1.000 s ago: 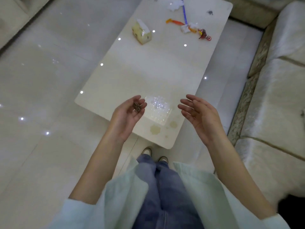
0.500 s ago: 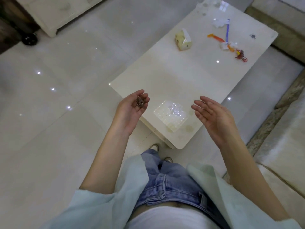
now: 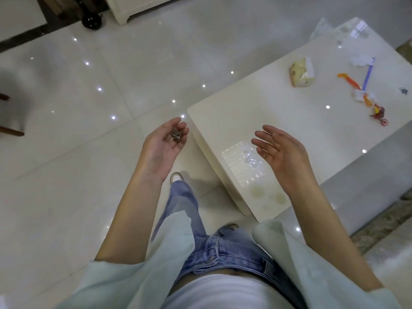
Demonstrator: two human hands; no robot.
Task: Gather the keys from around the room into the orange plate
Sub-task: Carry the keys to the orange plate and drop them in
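A small bunch of metal keys (image 3: pixel 176 136) lies in my left hand (image 3: pixel 161 150), which is palm up with its fingers cupped round them, over the floor just left of the table corner. My right hand (image 3: pixel 281 152) hovers with straight, spread fingers and holds nothing, above the near end of the cream coffee table (image 3: pixel 278 112). No orange plate is in view.
A clear glass tray (image 3: pixel 240 166) sits on the table's near end under my right hand. Farther along lie a tissue pack (image 3: pixel 302 73) and small colourful toys (image 3: pixel 365 90). A black round object (image 3: pixel 91 20) and a cream cabinet (image 3: pixel 138 7) stand across the glossy tiled floor.
My view and body have swung left, away from the table. The left hand with the keys is now over the floor beside the table; both hands keep their pose.
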